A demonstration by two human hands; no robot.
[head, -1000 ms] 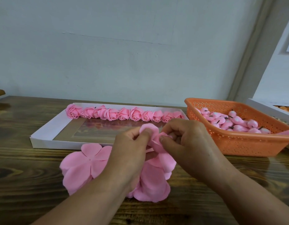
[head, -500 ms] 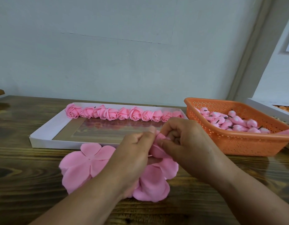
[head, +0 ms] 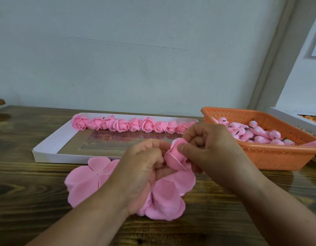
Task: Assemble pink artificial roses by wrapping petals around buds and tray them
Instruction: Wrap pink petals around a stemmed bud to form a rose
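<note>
Both hands meet over the table's front middle around a half-wrapped pink rose [head: 176, 154]. My left hand [head: 144, 167] cups it from below and the left. My right hand [head: 206, 148] presses a petal against it with the thumb. The bud inside is hidden by petals and fingers. Loose petals of the same piece [head: 171, 197] hang under my hands. A flat pink petal sheet [head: 86, 181] lies on the table to the left. A white tray [head: 47, 148] behind holds a row of finished pink roses [head: 132, 125] along its far edge.
An orange perforated basket [head: 270, 158] at the right holds several pink buds [head: 256, 132] with dark stems. A white box edge [head: 292, 116] shows at the far right. The dark wooden table [head: 20, 192] meets a pale wall behind.
The petal that stood up between my fingers has been folded down around the bud. My right thumb now presses on it, and the wrapped bundle sits slightly more to the right.
</note>
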